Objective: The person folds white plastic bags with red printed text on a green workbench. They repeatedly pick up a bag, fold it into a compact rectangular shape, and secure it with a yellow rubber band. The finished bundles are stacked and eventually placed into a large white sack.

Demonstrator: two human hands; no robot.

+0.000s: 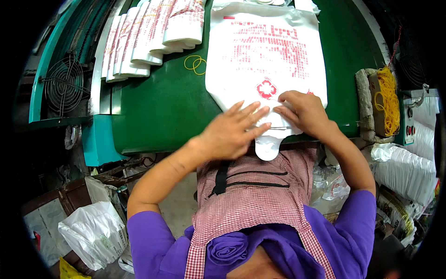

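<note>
A flat stack of white plastic bags (274,51) with red printing lies on the green table in front of me. Its near end is bunched in small folds, and a rounded white tab (267,149) hangs over the table's front edge. My left hand (234,129) rests on the left side of that near end, fingers spread and slightly blurred, the thumb near the tab. On the right side, my right hand (306,114) bends its fingers round the bag plastic, thumb and forefinger at the folds just below a red emblem.
Several folded bundles of printed white bags (153,35) line the table's far left. Yellow rubber bands (195,64) lie beside them on the green tabletop (158,111). More yellow bands (389,102) fill a box at the right edge, near a control box (409,123). A wire fan guard (65,86) stands left.
</note>
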